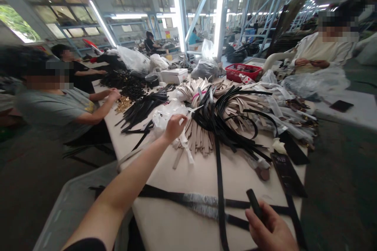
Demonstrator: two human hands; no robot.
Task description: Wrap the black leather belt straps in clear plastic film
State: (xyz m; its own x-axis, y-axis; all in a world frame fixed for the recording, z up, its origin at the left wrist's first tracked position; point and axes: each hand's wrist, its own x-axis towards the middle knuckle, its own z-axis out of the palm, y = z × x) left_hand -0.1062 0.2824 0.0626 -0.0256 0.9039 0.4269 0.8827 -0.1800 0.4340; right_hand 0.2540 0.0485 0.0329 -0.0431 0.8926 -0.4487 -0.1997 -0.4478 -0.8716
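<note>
Reached out over the table, my left hand (176,125) has its fingers pinched together on a thin white strip (194,108) that sticks out to the right. Crumpled clear plastic (165,114) lies just behind and below that hand. At the lower right, my right hand (269,225) is closed around a short black object (254,203) with a blunt end; its kind is not clear. Under and beside this hand run long black straps (235,203), part of them wrapped in clear film (203,204). A pile of beige strips (194,137) with black straps (213,113) draped over it lies ahead.
A phone (287,172) lies at the table's right edge. Farther back are a red basket (243,71), a white box (174,75) and small gold pieces (123,104). Co-workers sit at left, one with hands (113,95) over the table; another person is at right.
</note>
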